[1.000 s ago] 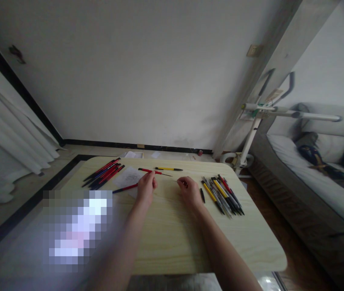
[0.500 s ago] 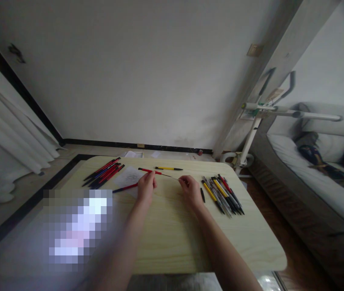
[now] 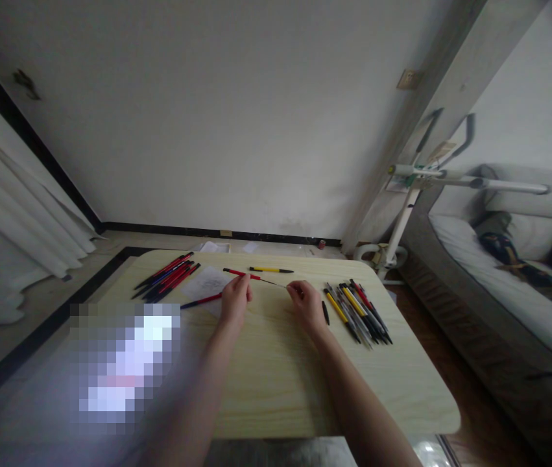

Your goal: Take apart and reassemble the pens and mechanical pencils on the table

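Note:
My left hand (image 3: 235, 299) is closed around a red pen barrel (image 3: 233, 271), which points to the right. From the barrel's right end a thin pen refill (image 3: 272, 283) reaches across to my right hand (image 3: 307, 306), whose fingertips pinch its far end. A dark pen tip piece (image 3: 325, 312) lies on the table just right of my right hand. Beside my left wrist is a red and dark blue pen (image 3: 201, 301), partly hidden by the hand. Beyond both hands lies a yellow pen (image 3: 270, 270).
Several red and blue pens (image 3: 171, 275) are piled at the table's back left, by a scribbled paper sheet (image 3: 202, 280). A heap of yellow, clear and red pens (image 3: 358, 311) lies on the right of the wooden table (image 3: 276, 389). A blurred bright patch (image 3: 130, 363) covers the left front.
Both hands stay nearly in place. The red barrel and refill have shifted very slightly to the right.

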Tool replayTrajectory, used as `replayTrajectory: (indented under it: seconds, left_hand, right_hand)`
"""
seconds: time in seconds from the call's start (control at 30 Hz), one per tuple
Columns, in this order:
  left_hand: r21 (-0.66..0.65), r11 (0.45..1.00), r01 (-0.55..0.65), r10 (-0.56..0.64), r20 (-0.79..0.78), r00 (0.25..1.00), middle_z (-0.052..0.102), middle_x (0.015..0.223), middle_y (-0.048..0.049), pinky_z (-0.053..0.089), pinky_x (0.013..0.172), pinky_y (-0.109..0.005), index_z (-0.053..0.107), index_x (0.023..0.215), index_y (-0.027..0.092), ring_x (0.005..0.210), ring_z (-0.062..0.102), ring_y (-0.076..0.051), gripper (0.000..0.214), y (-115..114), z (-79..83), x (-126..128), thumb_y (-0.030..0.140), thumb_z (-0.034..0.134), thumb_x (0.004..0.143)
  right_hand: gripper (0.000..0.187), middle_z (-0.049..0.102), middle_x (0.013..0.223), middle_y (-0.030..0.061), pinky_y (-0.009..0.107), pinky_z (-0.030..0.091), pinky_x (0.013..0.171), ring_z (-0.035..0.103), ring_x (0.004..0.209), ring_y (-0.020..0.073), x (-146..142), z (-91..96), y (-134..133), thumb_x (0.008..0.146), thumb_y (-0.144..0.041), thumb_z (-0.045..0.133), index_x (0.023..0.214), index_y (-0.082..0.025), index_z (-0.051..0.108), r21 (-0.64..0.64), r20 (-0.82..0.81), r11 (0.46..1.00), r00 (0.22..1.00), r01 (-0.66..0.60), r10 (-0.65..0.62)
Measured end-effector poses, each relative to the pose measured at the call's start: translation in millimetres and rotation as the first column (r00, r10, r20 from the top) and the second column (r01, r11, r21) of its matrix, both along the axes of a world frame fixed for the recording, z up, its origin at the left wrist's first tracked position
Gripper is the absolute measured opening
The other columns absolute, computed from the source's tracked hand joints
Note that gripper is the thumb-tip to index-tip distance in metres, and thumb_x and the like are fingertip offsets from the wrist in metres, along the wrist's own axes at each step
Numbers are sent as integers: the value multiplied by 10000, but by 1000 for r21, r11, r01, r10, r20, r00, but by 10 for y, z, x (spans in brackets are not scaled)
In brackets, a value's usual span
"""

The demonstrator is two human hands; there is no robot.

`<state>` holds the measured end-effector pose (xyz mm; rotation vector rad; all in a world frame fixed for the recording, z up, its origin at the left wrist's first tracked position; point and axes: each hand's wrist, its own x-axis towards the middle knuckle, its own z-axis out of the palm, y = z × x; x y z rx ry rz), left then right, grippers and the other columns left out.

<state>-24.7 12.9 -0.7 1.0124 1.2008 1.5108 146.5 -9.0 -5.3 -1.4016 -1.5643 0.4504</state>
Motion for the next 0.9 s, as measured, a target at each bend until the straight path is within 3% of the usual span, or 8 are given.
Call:
replayTrajectory:
  seconds: [0.9]
  left_hand:
    - [5,998,55,-54,-130,990,418,438,35,279,423,-208,428,507,179,414,389,-81,332,-7,-44,30,414,522,723]
  right_hand:
    - [179,596,711,30,240,398,578,511,616,134,-12,12,-11,778,-295,479,763,-170,605,22,-4,1000,1000,-17,17]
